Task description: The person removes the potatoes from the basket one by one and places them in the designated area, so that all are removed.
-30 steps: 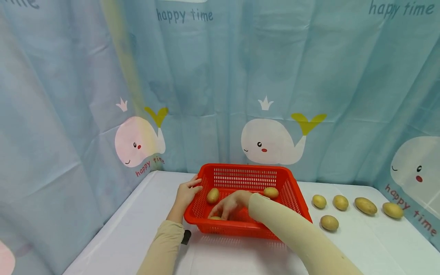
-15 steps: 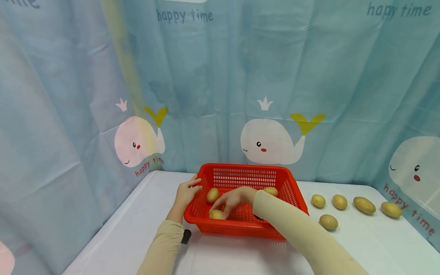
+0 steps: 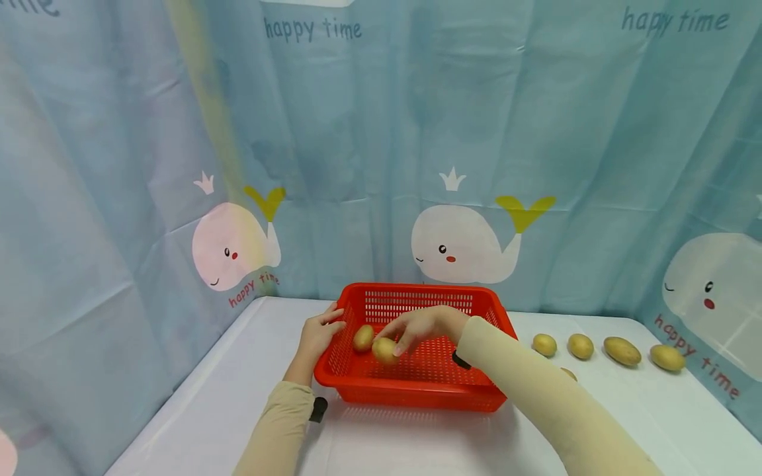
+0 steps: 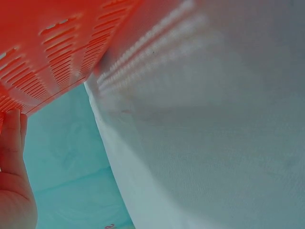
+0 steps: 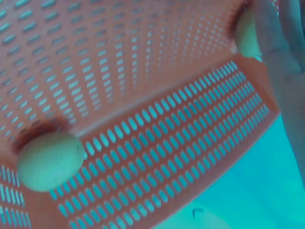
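My right hand (image 3: 419,325) holds a potato (image 3: 385,351) between thumb and fingers, over the inside of a red plastic basket (image 3: 417,398). A second potato (image 3: 363,338) lies on the basket floor, just left of the held one. In the right wrist view, a potato (image 5: 50,161) rests in a corner of the basket; the right arm hides it in the head view. At the basket's left end, my left hand (image 3: 314,338) grips the rim. The left wrist view shows its fingers (image 4: 12,138) against the slotted outer wall.
Several potatoes lie on the white table (image 3: 619,410) right of the basket, among them a long potato (image 3: 622,351). Another potato (image 3: 569,373) is mostly covered by the right sleeve. A blue curtain (image 3: 357,132) with whale prints stands behind the table.
My right hand has lifted the potato from near the basket's front wall, moving up and slightly right. The left hand stays at the rim. The head view has shifted slightly.
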